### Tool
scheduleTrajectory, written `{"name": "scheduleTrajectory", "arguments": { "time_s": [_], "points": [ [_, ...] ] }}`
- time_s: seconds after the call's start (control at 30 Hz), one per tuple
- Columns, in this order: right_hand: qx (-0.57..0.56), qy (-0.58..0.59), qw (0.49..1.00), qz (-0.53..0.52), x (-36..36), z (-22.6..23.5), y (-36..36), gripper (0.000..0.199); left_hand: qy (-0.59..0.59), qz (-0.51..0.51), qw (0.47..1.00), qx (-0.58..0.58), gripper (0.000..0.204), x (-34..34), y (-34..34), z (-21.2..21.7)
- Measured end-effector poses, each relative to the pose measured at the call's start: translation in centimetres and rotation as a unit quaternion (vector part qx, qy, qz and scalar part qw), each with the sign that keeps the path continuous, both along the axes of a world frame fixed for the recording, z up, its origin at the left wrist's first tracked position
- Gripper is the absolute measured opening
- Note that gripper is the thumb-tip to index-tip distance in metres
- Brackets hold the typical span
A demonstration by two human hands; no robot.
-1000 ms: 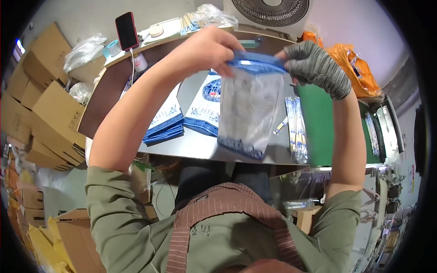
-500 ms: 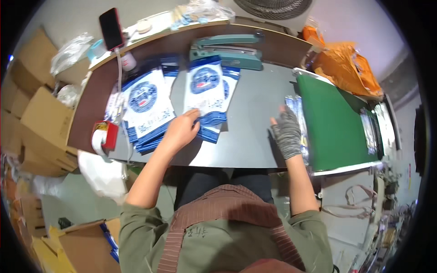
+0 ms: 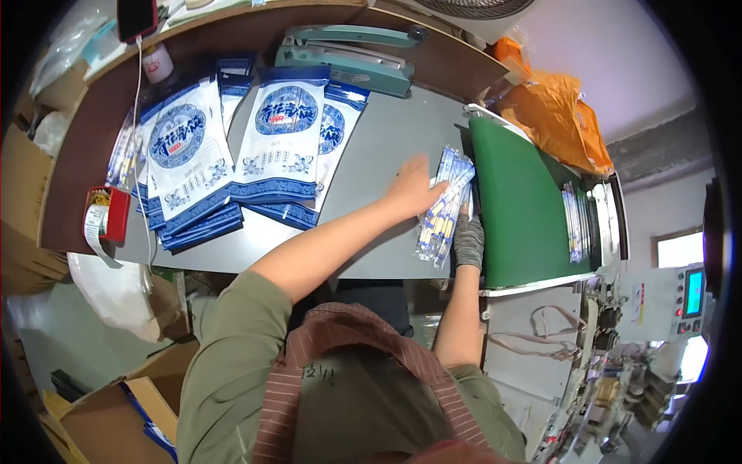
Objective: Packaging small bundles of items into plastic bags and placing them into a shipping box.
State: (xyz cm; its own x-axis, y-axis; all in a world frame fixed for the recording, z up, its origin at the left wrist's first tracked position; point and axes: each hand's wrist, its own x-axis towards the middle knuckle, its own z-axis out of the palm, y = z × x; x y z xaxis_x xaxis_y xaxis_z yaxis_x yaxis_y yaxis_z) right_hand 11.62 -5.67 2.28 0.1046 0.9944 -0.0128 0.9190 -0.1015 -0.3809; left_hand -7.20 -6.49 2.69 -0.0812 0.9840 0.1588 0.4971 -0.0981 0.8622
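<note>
A bundle of slim clear packets (image 3: 443, 213) with blue and yellow markings is raised at the right side of the grey table. My right hand (image 3: 468, 241), in a grey striped fingerless glove, grips it from the right; most of its fingers are hidden behind the packets. Reaching across, my left hand (image 3: 411, 188) has its thumb against the bundle's left edge. Its other fingers are blurred. To the left lie two groups of flat white-and-blue printed pouches, one in the middle (image 3: 280, 147) and one farther left (image 3: 185, 155), overlapping in stacks.
A teal hand sealer (image 3: 348, 62) stands at the back. The green belt (image 3: 518, 209) of a machine borders the table's right side, with an orange bag (image 3: 560, 116) behind it. At the left are a red tape dispenser (image 3: 116, 215) and a cabled phone (image 3: 137, 19).
My left hand has left the middle pouches and moved right to the packets. My right hand has brought the bundle up beside the green belt. The view has shifted right.
</note>
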Motion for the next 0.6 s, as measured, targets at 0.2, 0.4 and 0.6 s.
{"name": "scheduleTrajectory", "arguments": {
  "time_s": [0.2,0.4,0.6],
  "points": [
    [0.081,0.053,0.992,0.076,-2.1,-0.6,0.6,0.070,0.021,0.050,0.999,-0.007,0.084,1.7,1.6,-0.6],
    [0.095,0.184,0.972,0.116,-3.4,-2.8,3.0,0.058,-0.030,0.114,0.992,-0.033,0.084,0.2,3.8,0.2],
    [-0.114,0.635,0.756,0.110,-8.9,-2.8,3.0,0.052,-0.197,0.129,0.969,-0.081,0.089,-0.6,0.1,1.8]
  ]
}}
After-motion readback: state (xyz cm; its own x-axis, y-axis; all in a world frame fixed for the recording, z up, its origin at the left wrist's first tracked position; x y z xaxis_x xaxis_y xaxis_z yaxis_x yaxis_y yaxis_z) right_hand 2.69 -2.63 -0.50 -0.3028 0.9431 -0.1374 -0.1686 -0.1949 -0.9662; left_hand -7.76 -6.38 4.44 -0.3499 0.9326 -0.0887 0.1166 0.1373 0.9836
